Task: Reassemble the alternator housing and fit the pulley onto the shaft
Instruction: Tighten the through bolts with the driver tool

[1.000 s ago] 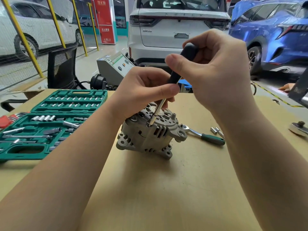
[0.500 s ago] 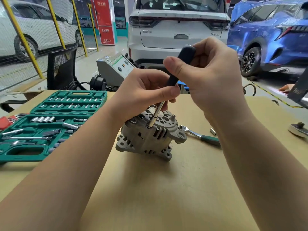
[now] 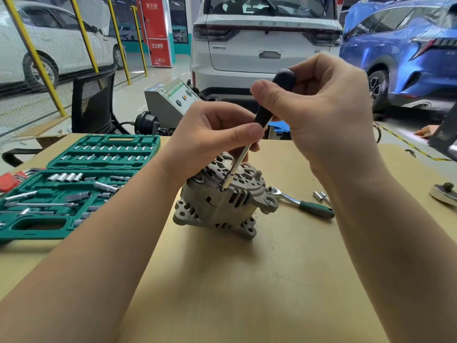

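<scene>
alternator housing (image 3: 222,201) sits mid-table, halves joined | right hand (image 3: 319,115) grips nut driver (image 3: 249,142) on a housing bolt | left hand (image 3: 210,139) pinches its shaft | pulley not visibly fitted, likely remaining

Driver tip (image 3: 220,189) — fastener hidden.

alternator housing (image 3: 222,201): matt cast metal | driver shaft (image 3: 236,165): shiny metal | table (image 3: 247,280): smooth matt board
</scene>
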Tool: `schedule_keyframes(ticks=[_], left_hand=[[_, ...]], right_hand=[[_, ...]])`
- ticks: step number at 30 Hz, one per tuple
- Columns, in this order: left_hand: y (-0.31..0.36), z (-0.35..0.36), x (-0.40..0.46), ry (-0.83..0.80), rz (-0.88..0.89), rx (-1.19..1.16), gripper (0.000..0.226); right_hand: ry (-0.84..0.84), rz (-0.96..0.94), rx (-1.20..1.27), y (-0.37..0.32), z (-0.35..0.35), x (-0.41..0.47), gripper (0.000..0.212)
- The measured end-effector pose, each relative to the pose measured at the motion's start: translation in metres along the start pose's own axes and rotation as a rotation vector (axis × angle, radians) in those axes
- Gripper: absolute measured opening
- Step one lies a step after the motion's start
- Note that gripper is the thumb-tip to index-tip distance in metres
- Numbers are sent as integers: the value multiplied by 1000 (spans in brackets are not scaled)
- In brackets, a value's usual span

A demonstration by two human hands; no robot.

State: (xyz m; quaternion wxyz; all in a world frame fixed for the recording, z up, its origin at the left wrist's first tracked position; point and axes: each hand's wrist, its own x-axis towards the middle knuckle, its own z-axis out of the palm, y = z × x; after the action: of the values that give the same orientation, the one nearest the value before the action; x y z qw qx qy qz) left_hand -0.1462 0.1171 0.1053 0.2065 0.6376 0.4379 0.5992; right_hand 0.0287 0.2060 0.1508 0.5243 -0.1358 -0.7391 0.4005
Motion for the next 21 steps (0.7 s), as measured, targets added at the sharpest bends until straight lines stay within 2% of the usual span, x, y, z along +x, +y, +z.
schedule_keyframes(ticks=[3,5,7,9,11,14,16,17,19,21], left_hand=[[0,-1,0,-16,9,-6,25],[-1,-3,0,-20,-2,-37,17],[-1,-4,0,-31,-9,-56,11],[-2,-4,0,-43,-13,-55,12],[-2,-4,0,-51,-19,-30,15],[-2,-3,0,-38,-17,5,31],[-1,-2,0,-30,-13,34,36],[-2,-2,0,-28,-10,39,36],[-2,-3,0,-28,-20,6,29],[-1,-5,0,-41,-44,-42,16]], right_hand=[[5,-61,-50,-2,4,-3,31],[-148,-26,114,1,-2,2,29],[-372,54,387,6,-11,6,32],[-480,99,505,9,-15,7,34],[-441,99,478,10,-15,7,31],[-204,59,260,8,-5,3,23],[-41,-1,112,6,4,-3,29],[-21,-25,85,6,8,-5,31],[-72,-36,123,2,8,-3,25],[-255,22,300,4,-3,4,23]])
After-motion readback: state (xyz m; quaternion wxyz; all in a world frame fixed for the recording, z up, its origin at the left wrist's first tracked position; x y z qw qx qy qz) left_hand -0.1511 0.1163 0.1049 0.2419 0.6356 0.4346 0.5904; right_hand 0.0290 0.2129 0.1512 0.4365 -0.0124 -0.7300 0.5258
